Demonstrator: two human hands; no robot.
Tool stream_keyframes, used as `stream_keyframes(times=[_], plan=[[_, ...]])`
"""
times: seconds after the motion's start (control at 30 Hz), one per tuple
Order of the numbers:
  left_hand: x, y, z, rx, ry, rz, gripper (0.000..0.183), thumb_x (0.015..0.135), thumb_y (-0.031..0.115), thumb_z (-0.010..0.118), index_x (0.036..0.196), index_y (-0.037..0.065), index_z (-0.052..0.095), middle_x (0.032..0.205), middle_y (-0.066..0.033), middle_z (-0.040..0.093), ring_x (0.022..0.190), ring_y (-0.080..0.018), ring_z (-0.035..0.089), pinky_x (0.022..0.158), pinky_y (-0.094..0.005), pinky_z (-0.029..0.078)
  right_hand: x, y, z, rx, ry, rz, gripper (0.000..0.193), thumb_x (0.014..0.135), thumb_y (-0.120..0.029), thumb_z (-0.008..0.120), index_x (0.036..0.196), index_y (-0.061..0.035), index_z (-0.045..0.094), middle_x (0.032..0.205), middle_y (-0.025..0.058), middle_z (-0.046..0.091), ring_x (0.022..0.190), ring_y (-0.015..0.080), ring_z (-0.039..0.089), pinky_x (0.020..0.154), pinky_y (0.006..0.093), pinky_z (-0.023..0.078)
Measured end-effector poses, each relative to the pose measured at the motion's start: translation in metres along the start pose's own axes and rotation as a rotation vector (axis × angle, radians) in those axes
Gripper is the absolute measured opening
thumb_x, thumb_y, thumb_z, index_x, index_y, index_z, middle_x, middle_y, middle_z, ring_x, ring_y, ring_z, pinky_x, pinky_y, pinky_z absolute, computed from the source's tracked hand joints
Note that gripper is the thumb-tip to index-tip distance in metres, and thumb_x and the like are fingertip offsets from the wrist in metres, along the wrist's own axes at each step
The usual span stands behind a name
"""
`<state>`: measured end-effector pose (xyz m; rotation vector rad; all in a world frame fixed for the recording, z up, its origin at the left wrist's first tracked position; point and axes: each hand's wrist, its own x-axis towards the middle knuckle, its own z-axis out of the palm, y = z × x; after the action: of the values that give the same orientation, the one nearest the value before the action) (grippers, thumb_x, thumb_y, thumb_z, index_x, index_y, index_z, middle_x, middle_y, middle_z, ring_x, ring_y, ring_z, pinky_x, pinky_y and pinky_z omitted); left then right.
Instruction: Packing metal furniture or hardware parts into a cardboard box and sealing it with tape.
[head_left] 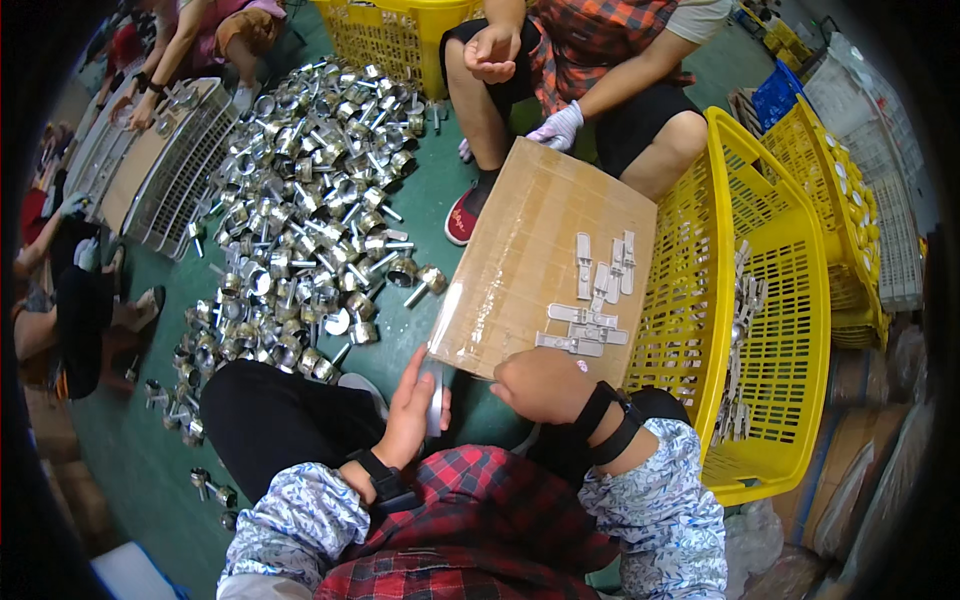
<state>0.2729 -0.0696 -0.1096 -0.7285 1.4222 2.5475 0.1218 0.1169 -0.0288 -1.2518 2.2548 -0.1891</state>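
Holding a flat white plastic piece (436, 402) upright in the left hand (405, 415), just off the near left corner of the taped cardboard (530, 235). Curling the fingers of the right hand (540, 385) inward at the near edge of the cardboard; cannot tell of anything gripped inside. Bearing a small group of white clips (590, 325) on the right half of the cardboard, some overlapping, the closest just beyond the right hand. Finding a yellow basket (765, 487) directly right of the cardboard, with pale strip-like pieces (738, 345) heaped inside. Noting stacked yellow baskets (862, 265) farther right of the cardboard, with round white things (845, 185) in the upper part, and a blue crate (776, 95) beyond. Seeing another yellow basket (390, 42) past the far left of the cardboard, contents too unclear to tell. Spotting a pale slatted crate (195, 165) well left of the cardboard, with a brown sheet (135, 180) in it. Counting as loose, between that crate and the cardboard, a big pile of metal parts (300, 210) on the green floor (440, 150). Glimpsing a co-worker's gloved hand (560, 127) at the far edge of the cardboard.
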Motion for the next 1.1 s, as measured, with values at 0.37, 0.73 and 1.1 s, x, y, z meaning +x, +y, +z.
stream_keyframes(times=[0.37, 0.73, 1.1], plan=[[0.001, -0.005, 0.002, -0.041, 0.044, 0.007, 0.061, 0.111, 0.029, 0.043, 0.166, 0.020, 0.018, 0.086, -0.0074, 0.061, 0.060, -0.0144, 0.056, 0.059, -0.0283, 0.049, 0.002, -0.001, -0.002, -0.002, 0.002, -0.005, 0.033, 0.097, -0.032, 0.059, 0.089, -0.0029, 0.072, 0.087, 0.0181, 0.072, 0.085, 0.0393, 0.070, 0.079, 0.0499, 0.055], [0.002, -0.008, 0.001, -0.049, 0.024, 0.019, 0.065, 0.110, 0.031, 0.045, 0.166, 0.020, 0.014, 0.084, -0.0068, 0.059, 0.060, -0.0137, 0.055, 0.057, -0.0273, 0.047, 0.004, 0.001, 0.005, 0.004, 0.056, -0.026, 0.031, 0.094, -0.031, 0.063, 0.084, -0.0032, 0.073, 0.081, 0.0194, 0.071, 0.080, 0.0397, 0.071, 0.074, 0.0502, 0.056], [0.003, -0.008, 0.002, -0.033, 0.029, 0.018, 0.066, 0.111, 0.031, 0.044, 0.167, 0.020, 0.011, 0.083, -0.0065, 0.059, 0.058, -0.0132, 0.055, 0.057, -0.0268, 0.046, 0.006, 0.004, 0.008, 0.014, 0.083, -0.048, 0.030, 0.093, -0.031, 0.065, 0.082, -0.0036, 0.073, 0.079, 0.0191, 0.071, 0.078, 0.0396, 0.071, 0.072, 0.0503, 0.056]])
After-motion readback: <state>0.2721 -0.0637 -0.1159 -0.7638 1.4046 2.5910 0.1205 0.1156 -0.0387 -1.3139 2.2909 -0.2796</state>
